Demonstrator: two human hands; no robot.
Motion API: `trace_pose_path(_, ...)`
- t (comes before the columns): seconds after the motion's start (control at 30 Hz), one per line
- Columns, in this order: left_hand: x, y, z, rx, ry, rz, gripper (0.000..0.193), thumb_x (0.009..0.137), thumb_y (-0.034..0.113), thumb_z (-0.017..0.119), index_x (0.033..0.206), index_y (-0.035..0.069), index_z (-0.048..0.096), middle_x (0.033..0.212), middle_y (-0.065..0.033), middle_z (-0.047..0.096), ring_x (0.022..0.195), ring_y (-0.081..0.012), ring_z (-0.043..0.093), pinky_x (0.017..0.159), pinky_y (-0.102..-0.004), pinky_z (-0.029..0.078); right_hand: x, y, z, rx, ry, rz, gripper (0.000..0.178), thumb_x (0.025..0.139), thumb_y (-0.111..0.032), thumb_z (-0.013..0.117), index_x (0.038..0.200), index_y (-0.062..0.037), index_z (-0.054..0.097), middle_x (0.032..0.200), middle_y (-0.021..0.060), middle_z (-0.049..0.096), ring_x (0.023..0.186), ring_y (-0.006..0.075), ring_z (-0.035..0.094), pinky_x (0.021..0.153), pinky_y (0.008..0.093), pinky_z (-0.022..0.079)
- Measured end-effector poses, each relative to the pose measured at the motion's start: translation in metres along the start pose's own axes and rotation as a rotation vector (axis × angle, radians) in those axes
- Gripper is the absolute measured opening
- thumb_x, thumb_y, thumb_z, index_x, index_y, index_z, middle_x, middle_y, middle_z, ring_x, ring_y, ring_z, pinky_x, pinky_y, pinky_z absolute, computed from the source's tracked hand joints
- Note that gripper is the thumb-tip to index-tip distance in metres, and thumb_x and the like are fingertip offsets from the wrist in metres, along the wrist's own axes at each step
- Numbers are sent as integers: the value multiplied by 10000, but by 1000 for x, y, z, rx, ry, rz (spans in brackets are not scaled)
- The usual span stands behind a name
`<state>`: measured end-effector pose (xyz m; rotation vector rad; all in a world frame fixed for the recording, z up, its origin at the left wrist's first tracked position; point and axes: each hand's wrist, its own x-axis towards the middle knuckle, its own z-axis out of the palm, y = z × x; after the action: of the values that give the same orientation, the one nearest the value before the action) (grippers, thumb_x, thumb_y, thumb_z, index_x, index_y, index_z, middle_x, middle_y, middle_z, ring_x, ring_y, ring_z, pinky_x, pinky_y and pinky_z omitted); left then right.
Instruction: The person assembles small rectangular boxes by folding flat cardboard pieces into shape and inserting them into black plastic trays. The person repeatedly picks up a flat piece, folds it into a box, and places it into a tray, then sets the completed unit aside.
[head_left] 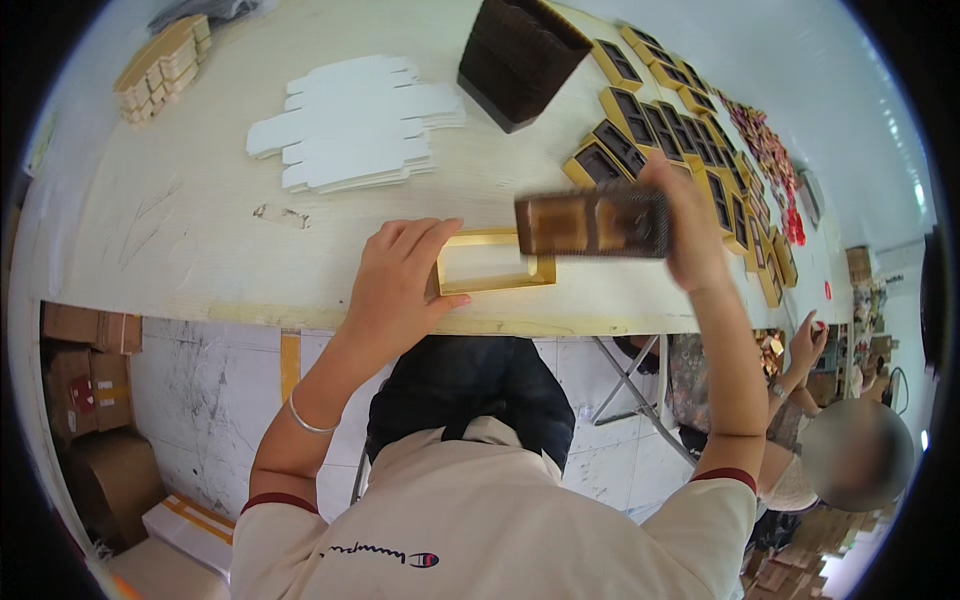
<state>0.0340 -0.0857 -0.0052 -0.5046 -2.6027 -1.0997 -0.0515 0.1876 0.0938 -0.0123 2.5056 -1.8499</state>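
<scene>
My left hand (pixel 390 285) grips the left end of a small open box (pixel 500 287), which lies on the table near its front edge. The box has gold walls and a white inside. In my right hand (pixel 688 228) is a brown plastic tray insert (pixel 592 224), held by its right end with its hollows showing. The insert hangs tilted above the box's right end and hides part of it. Farther back stands a tall nested stack of dark brown inserts (pixel 520 65).
White flat box blanks (pixel 350 125) are piled beyond my left hand. Gold boxes with dark inserts (pixel 665 130) crowd the right side, near red wrapped pieces (pixel 770 150). Cut card blanks (pixel 165 65) lie far left. At the right sits another person (pixel 800 355). Cartons (pixel 95 380) stand below left.
</scene>
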Motion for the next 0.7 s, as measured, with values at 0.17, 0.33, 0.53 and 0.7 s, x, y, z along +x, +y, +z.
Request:
trace_pose_path(0.17, 12, 30, 7, -32, -124, 49, 734, 666, 152, 814, 1316, 54, 486, 1199, -125, 559, 1090, -313, 502, 948, -397, 431, -32, 48, 11, 194, 63, 425, 473, 922, -523, 555, 897, -50, 554, 680, -17, 516, 558, 61, 497, 423, 221, 384)
trace_pose_path(0.33, 20, 31, 23, -45, -259, 36, 740, 684, 162, 808, 1334, 57, 469, 1210, -131, 542, 1094, -312, 502, 950, -385, 436, -28, 79, 13, 33, -78, 50, 407, 992, -409, 487, 1133, -34, 559, 841, 44, 550, 745, 131, 501, 665, 266, 443)
trace_pose_path(0.53, 19, 24, 19, -83, -325, -2, 763, 689, 121, 795, 1362, 48, 444, 1310, -112, 473, 1157, -310, 476, 979, -377, 427, -53, 47, -22, -415, -455, -396, 364, 867, -161, 658, 1198, -24, 590, 998, 107, 593, 802, 195, 532, 754, 306, 461)
trace_pose_path(0.7, 31, 11, 22, -42, -357, 173, 790, 685, 90, 782, 1386, 48, 420, 1396, -112, 415, 1246, -318, 415, 1030, -371, 395, -56, 59, -26, -331, -616, -574, 400, 778, -160, 727, 1141, -15, 641, 1000, 129, 596, 805, 247, 571, 762, 334, 474)
